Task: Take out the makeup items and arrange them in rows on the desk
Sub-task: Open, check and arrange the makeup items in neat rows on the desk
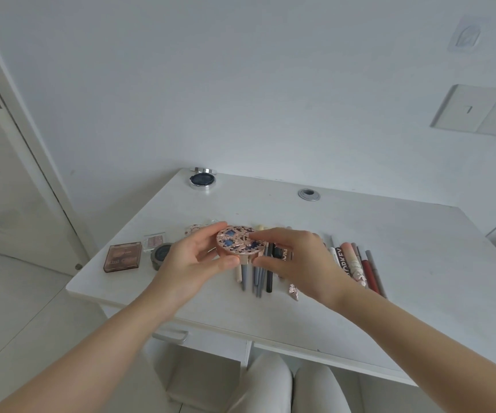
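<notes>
Both hands (199, 257) (294, 257) hold round compact (239, 244) above desk (390, 263).

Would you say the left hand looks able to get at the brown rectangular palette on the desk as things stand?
Probably not yet: the left hand grips the round compact together with the right hand. Otherwise, nothing blocks the brown palette.

You have the round compact (238, 244) held up over the middle of the desk (390, 263), your left hand (194, 260) on its left side and your right hand (293, 257) on its right. Below it, pencils and brushes (260, 275) lie side by side, with more pens (363, 266) to their right. Left of your hands sit a small round pot (159, 255), a small square case (154, 241) behind it and a rectangular palette (123, 256) farthest left. An open compact (202, 179) stands at the far left corner, a cable grommet (309, 194) to its right.
</notes>
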